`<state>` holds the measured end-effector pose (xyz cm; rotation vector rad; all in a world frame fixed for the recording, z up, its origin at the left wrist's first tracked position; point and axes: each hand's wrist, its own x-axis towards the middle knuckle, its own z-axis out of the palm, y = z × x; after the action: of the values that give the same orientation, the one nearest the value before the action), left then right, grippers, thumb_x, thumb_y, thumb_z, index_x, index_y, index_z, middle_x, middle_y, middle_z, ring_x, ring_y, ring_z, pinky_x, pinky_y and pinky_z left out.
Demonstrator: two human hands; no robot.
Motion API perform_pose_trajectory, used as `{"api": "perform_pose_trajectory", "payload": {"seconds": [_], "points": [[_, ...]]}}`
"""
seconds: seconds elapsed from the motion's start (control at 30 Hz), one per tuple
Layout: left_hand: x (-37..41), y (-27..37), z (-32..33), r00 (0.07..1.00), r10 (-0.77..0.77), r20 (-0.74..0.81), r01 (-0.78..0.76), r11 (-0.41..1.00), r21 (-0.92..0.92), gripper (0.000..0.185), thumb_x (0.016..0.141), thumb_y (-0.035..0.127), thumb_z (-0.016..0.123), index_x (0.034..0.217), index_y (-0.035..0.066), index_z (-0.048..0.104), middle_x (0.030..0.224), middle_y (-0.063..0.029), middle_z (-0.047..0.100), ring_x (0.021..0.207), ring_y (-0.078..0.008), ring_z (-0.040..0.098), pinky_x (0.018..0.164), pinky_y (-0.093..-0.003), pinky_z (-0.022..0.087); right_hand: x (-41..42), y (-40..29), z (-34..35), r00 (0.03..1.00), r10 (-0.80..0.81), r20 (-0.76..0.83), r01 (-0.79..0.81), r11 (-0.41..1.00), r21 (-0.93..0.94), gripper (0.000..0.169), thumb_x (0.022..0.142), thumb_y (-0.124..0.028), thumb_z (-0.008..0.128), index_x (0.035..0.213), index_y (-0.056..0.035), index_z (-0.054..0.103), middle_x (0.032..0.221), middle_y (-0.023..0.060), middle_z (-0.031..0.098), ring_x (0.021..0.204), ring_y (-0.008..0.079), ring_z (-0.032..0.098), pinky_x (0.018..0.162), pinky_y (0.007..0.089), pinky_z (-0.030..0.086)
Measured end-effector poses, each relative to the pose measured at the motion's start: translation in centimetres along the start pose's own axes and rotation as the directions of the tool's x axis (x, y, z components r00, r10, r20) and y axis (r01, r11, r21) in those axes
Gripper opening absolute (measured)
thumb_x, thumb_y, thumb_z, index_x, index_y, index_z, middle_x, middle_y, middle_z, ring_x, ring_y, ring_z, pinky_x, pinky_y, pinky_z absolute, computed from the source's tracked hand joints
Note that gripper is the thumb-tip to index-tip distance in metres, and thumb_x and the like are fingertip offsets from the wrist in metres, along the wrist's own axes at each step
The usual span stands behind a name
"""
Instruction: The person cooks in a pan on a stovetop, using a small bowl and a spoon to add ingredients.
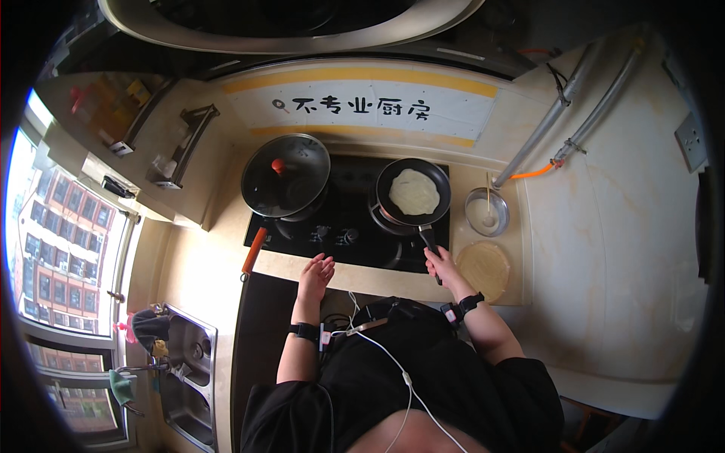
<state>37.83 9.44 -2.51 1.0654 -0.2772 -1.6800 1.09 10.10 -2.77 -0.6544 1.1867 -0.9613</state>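
My right hand (442,265) grips the black handle of a small frying pan (443,212) over the right burner of a black glass cooktop (351,187). A pale, thin, roundish pancake (415,192) lies in the pan. My left hand (316,274) is held in front of the cooktop's near edge, fingers slightly curled and holding nothing. At the left burner stands a wok with a glass lid (286,184), its orange handle (255,249) pointing towards me. Right of the cooktop, a metal bowl (477,223) holds pale batter and a utensil, with a round tan board or mat (481,270) nearer me.
A double steel sink (212,368) is at the lower left, beside a window. Wall racks (190,147) with bottles and jars hang at the upper left. A range hood (362,42) overhangs the cooktop. Metal pipes and an orange hose (532,172) run along the right wall.
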Motion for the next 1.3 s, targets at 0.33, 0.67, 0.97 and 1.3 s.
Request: {"api": "perform_pose_trajectory", "payload": {"seconds": [0.33, 0.67, 0.97, 1.3], "points": [[0.5, -0.1, 0.1, 0.999, -0.013, 0.037, 0.013, 1.0, -0.003, 0.028, 0.09, 0.01, 0.042, 0.118, 0.003, 0.046, 0.107, -0.0141, 0.059, 0.095, -0.023, 0.059, 0.083, -0.0346, 0.049, -2.8, -2.3, -1.6, 1.0, -0.016, 0.013, 0.018, 0.991, -0.134, 0.016, 0.089, -0.017, 0.053, 0.1, -0.0082, 0.048, 0.058, -0.0036, 0.042, 0.043, 0.0028, 0.035, 0.038, 0.0187, 0.029], [2.7, -0.9, 1.6, 0.993, -0.108, 0.057, 0.103, 0.991, 0.082, 0.026, 0.09, 0.009, 0.043, 0.115, 0.006, 0.049, 0.105, -0.0107, 0.06, 0.091, -0.0214, 0.06, 0.082, -0.0349, 0.048, -10.3, -2.9, -3.8, 0.99, -0.074, -0.117, 0.054, 0.985, -0.165, 0.013, 0.088, -0.015, 0.054, 0.097, -0.0077, 0.048, 0.058, -0.0034, 0.043, 0.043, 0.0034, 0.036, 0.037, 0.0195, 0.028], [5.6, -3.5, 6.3, 0.944, -0.252, 0.212, 0.218, 0.961, 0.172, 0.028, 0.088, 0.008, 0.046, 0.116, 0.005, 0.049, 0.105, -0.0119, 0.06, 0.091, -0.0219, 0.06, 0.079, -0.034, 0.05, -21.3, 3.8, -10.4, 0.705, -0.496, -0.507, 0.012, 0.723, -0.691, 0.023, 0.081, -0.015, 0.06, 0.098, -0.0025, 0.051, 0.065, 0.0107, 0.053, 0.054, 0.0228, 0.052, 0.053, 0.0321, 0.043], [6.7, -5.3, 10.2, 0.891, -0.369, 0.264, 0.298, 0.915, 0.272, 0.028, 0.088, 0.008, 0.046, 0.116, 0.005, 0.049, 0.106, -0.0129, 0.06, 0.091, -0.0228, 0.06, 0.078, -0.0341, 0.05, -26.6, 6.4, -9.8, 0.619, -0.44, -0.651, -0.282, 0.649, -0.707, 0.025, 0.081, -0.022, 0.058, 0.099, -0.008, 0.048, 0.076, 0.0217, 0.058, 0.073, 0.0431, 0.055, 0.061, 0.0468, 0.043]]}}
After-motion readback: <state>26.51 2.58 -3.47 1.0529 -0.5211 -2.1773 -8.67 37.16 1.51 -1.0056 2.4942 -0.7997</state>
